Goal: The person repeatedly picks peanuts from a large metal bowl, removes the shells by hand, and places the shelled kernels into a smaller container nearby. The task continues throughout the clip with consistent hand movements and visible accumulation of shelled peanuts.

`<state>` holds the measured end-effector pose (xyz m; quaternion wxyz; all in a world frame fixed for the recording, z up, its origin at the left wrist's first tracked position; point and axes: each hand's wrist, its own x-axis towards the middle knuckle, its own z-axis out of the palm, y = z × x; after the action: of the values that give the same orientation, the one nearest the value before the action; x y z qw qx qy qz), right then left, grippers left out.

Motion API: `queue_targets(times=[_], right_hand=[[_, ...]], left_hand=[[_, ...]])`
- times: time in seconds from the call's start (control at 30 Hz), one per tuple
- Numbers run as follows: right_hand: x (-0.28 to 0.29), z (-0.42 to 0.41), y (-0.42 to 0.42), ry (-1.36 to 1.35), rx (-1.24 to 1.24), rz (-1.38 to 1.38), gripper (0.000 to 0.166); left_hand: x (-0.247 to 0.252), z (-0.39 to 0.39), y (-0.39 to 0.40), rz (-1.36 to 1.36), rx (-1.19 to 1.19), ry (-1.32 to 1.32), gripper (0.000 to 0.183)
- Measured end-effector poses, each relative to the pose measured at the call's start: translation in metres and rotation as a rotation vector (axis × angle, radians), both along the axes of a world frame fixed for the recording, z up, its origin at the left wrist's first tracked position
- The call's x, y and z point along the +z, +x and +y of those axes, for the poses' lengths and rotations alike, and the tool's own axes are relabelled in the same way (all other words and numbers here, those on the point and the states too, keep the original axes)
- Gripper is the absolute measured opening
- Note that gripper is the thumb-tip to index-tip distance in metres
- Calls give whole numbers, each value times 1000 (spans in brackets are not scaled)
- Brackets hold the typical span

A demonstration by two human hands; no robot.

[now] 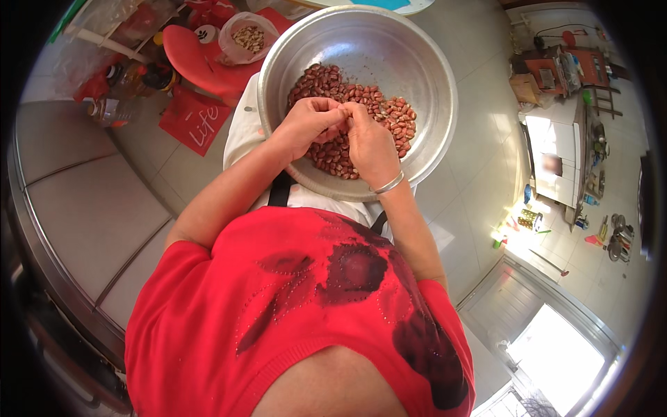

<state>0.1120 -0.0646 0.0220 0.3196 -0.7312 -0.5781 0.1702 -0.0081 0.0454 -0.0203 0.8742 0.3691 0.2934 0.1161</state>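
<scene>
My left hand point(315, 125) and my right hand point(371, 140) meet over a wide metal basin point(435, 99). Thumbs and forefingers are pinched together at the tips around something small, mostly hidden by the fingers. Below them, a heap of red-skinned peanuts point(323, 159) spreads over the basin's bottom, with small dark crumbs at its far side. The basin rests on my lap, over white cloth point(242, 130). A silver bangle point(390, 183) circles my right wrist.
On a red plastic seat point(208, 75) at the left stands an open plastic bag point(249, 39) with pale pieces inside. Bottles point(112, 110) and a red bag bearing writing point(195, 120) lie nearby. A panelled cabinet point(94, 203) borders my left; a counter point(560, 156) stands far right.
</scene>
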Motion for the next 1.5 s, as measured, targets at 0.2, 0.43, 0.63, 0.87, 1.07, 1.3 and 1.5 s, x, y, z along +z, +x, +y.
queue_targets(times=[0.2, 0.43, 0.63, 0.87, 1.07, 1.3, 1.5], right_hand=[[-5, -2, 4, 2, 128, -65, 23], [-12, 6, -7, -3, -65, 53, 12], [-10, 6, -4, 5, -164, 443, 10], [-16, 3, 15, -158, -295, 1199, 11], [-28, 4, 9, -82, -139, 375, 15], [-34, -1, 12, -54, -132, 320, 13], [-20, 2, 7, -140, -142, 257, 14]], left_hand=[[-4, -1, 0, 41, -37, 4, 11], [-5, 1, -1, -30, 12, -92, 9], [3, 4, -3, -67, -2, -150, 8], [-2, 5, -1, 15, 36, -116, 10], [-1, 4, -3, 29, -2, -79, 9], [-5, 1, 0, 8, 11, 3, 9], [-6, -1, -1, 89, 53, 21, 13]])
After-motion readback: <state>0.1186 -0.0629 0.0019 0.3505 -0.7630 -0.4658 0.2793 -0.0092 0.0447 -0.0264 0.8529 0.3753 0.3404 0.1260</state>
